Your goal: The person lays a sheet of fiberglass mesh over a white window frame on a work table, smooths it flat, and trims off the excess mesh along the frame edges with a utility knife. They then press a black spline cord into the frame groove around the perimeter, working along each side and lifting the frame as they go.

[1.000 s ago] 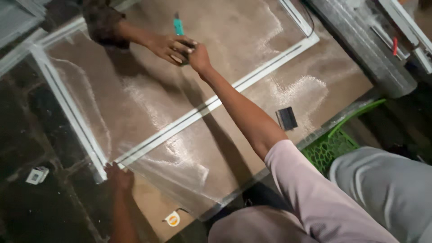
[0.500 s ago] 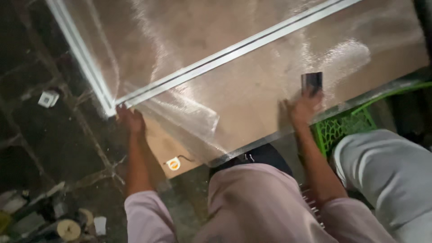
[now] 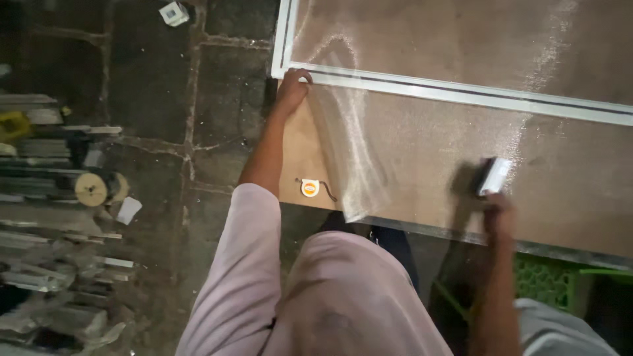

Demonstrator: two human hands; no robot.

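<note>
Left hand (image 3: pixel 292 87) presses flat on my white frame (image 3: pixel 461 92), fingers spread at its near-left corner. Right hand (image 3: pixel 499 209) pinches a small dark block (image 3: pixel 493 177) against the mesh sheet (image 3: pixel 422 151).

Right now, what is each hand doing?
Left hand: open, pressing on the corner of the white frame.
Right hand: closed on a small dark block on the mesh sheet.

White frame (image 3: pixel 461 92), brown board (image 3: pixel 422 158), green crate (image 3: pixel 547 283).
</note>
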